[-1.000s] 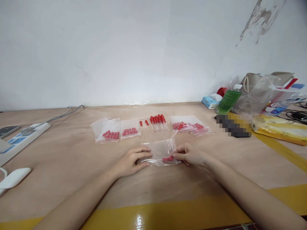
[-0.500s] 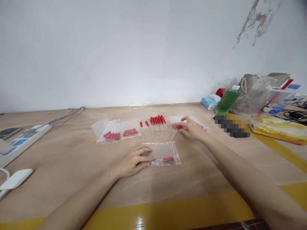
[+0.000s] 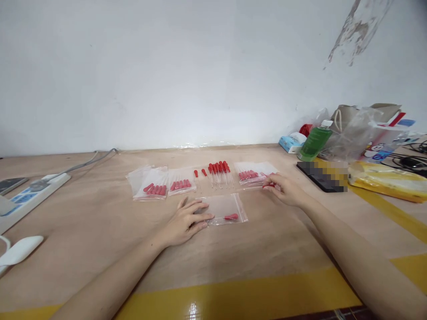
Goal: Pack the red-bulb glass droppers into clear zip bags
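My left hand [image 3: 187, 223] lies flat with fingers spread over the left end of a clear zip bag [image 3: 224, 205]. Inside that bag is one dropper [image 3: 231, 217] with a red bulb, its bulb towards the zip end at the right. My right hand [image 3: 287, 190] pinches the red bulb of another dropper [image 3: 269, 185] to the right of the bag; its glass tube points left. Just behind these fingers are filled zip bags [image 3: 248, 174] of droppers. A cluster of loose droppers [image 3: 219, 168] lies behind the bag, with two single ones [image 3: 196, 173] to their left.
More bags of droppers [image 3: 155, 190] lie at the back left. A power strip [image 3: 35, 192] stands at far left. To the right are a black pixelated object [image 3: 316, 178], a green bottle [image 3: 315, 141], a tissue pack [image 3: 291, 144], a yellow package [image 3: 383, 180] and plastic bags.
My right hand has moved right with the dropper, away from the bag's open side, uncovering the filled bags behind. My left hand and the bag have stayed nearly still.
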A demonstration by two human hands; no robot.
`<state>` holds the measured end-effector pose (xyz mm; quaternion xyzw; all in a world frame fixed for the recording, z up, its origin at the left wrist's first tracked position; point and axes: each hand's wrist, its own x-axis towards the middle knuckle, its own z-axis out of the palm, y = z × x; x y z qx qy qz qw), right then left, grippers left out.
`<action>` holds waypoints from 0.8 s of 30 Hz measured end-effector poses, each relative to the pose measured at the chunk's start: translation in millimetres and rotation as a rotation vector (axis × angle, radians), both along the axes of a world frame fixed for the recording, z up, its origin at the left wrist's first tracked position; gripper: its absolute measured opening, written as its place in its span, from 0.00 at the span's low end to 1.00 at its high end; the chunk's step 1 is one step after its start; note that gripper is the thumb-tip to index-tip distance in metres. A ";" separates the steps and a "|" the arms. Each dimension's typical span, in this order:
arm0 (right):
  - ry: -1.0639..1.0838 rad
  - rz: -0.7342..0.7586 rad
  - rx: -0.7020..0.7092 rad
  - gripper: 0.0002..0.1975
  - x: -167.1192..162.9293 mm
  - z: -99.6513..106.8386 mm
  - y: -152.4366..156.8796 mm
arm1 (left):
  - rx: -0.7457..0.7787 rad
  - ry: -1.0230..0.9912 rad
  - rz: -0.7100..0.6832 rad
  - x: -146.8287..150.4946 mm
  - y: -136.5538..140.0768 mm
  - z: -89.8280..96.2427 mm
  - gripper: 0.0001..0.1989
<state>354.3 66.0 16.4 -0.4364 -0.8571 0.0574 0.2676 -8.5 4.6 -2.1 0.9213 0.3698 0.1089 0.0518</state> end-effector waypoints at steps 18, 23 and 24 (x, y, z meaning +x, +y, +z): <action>-0.027 0.110 -0.086 0.06 -15.4 -1.7 -21.7 | -0.026 -0.041 0.008 1.9 -1.0 2.8 0.14; 0.052 0.175 -0.158 0.05 -49.1 -8.4 -30.0 | -0.033 -0.030 0.000 2.0 -1.1 2.8 0.16; 0.072 0.190 -0.162 0.04 -54.6 -10.3 -31.3 | -0.040 -0.038 0.006 2.0 -1.2 2.7 0.17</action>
